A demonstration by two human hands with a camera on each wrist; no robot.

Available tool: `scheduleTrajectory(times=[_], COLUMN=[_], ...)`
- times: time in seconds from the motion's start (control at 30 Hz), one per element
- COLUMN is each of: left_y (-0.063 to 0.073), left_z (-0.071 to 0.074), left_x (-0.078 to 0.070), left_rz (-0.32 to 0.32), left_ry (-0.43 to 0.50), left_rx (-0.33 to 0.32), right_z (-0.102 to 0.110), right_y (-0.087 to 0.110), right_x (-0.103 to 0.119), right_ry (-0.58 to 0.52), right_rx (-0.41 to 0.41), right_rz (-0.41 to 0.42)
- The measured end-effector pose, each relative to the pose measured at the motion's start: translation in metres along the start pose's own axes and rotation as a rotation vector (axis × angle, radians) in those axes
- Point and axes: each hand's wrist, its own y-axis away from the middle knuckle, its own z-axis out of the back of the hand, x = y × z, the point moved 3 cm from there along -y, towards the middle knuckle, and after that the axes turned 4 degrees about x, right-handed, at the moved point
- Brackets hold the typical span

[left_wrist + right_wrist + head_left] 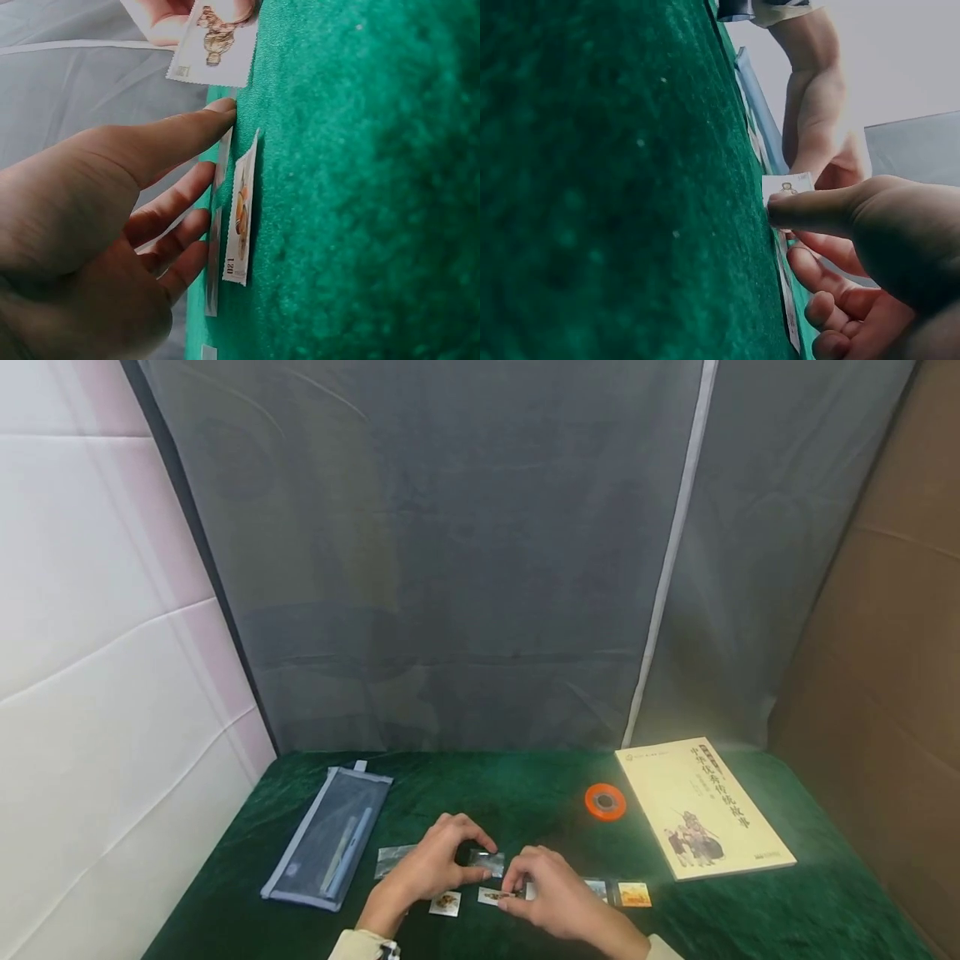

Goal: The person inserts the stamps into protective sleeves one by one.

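Note:
My right hand (pixel 549 893) pinches a postage stamp (pixel 214 49) between thumb and index finger. The stamp is white with a perforated edge and a printed brown figure. Just left of it, my left hand (pixel 442 860) holds a small clear plastic sleeve (pixel 489 862) low over the cloth, thumb at its near edge and index finger at its far edge. A second stamp (pixel 446 904) lies by my left wrist, printed "1.20" in the left wrist view. Another clear sleeve (pixel 390 862) is partly hidden behind the left hand.
Beyond the right hand lie an orange-yellow stamp (pixel 634 894) and a bluish one (pixel 597 889), partly covered. A mesh zip pouch (pixel 330 835) with pens lies at the left. An orange round object (pixel 605 802) and a cream book (pixel 701 810) lie at the right on the green cloth (pixel 480 785).

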Motion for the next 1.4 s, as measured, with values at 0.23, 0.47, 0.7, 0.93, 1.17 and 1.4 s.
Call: scheduleTrajectory(times=[0.23,0.47,0.7,0.93,1.17,1.4], left_y=[-0.003,-0.006,-0.008,-0.011,-0.012,-0.015], left_z=[-0.002,-0.003,-0.005,-0.003,-0.006,-0.016], left_x=[0.0,0.002,0.006,0.005,0.003,-0.006], left_rz=[0.018,-0.036,-0.034,-0.014,0.08,0.108], left_ry=[0.009,0.099,0.198,0.242,0.425,0.749], left_rx=[-0.023,-0.058,-0.122,-0.183,-0.228,-0.234], right_z=[0.004,0.006,0.011,0.016,0.025,0.035], right_y=[-0.001,-0.001,0.0,-0.002,-0.007,-0.007], right_x=[-0.004,-0.006,-0.005,-0.012,-0.027,-0.036], right_ry=[-0.067,-0.119,-0.179,-0.251,-0.375,-0.481], right_rx=[-0.032,-0.055,-0.039,-0.026,-0.143,-0.34], right_rz=[0.024,0.047,0.027,-0.01,-0.066,-0.135])
